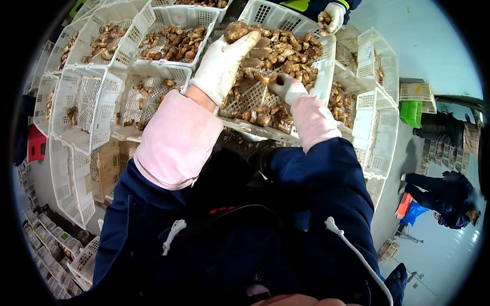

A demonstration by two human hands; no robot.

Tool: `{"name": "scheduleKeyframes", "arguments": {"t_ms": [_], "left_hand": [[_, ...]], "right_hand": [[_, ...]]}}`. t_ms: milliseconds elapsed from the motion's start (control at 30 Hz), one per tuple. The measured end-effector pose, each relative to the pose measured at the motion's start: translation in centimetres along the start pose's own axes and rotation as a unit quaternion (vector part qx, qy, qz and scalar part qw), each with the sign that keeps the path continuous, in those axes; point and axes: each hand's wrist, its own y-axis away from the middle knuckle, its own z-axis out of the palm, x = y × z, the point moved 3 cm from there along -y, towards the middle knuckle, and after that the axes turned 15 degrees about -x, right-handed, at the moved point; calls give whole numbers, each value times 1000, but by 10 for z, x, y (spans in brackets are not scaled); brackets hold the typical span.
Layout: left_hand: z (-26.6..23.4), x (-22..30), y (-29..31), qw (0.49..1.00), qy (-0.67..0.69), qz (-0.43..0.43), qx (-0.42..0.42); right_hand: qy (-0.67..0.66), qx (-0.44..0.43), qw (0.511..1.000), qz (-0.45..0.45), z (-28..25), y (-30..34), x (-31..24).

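Observation:
Both my hands wear white gloves, with pink cuffs over dark blue sleeves. My left hand [223,65] is closed round a large brown mushroom [236,31], its rounded cap showing beyond the fingers, above the left side of a white slotted crate [322,91]. Lower and to the right, my right hand [287,87] is inside that crate, thumb and fingers pinched on a slim, pale-stemmed mushroom [262,77]. Heaps of brown and cream mushrooms [283,51] fill the crate's far part. A smaller pile [263,116] lies along its near edge, with slotted floor between.
White crates of mushrooms stand left, such as one with a full heap [176,43] and one with a few [178,74]. More crates [377,127] are right. Across the crate, a co-worker's gloved hand [333,18] holds a mushroom. Another person [444,196] is far right.

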Motion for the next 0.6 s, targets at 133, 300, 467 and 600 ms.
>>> {"name": "scheduleKeyframes", "arguments": {"t_ms": [133,300,467,600], "left_hand": [[4,-11,-8,999,-13,-27,-9],[28,-20,6,979,-3,-124,-163],[41,-20,10,986,14,-12,-168],[35,-26,15,979,-57,-15,-193]], "right_hand": [[-286,136,852,-417,-13,45,-3],[-330,228,763,-507,17,117,-15],[-258,315,766,-498,39,142,-8],[-56,381,834,-396,48,154,-4]]}}
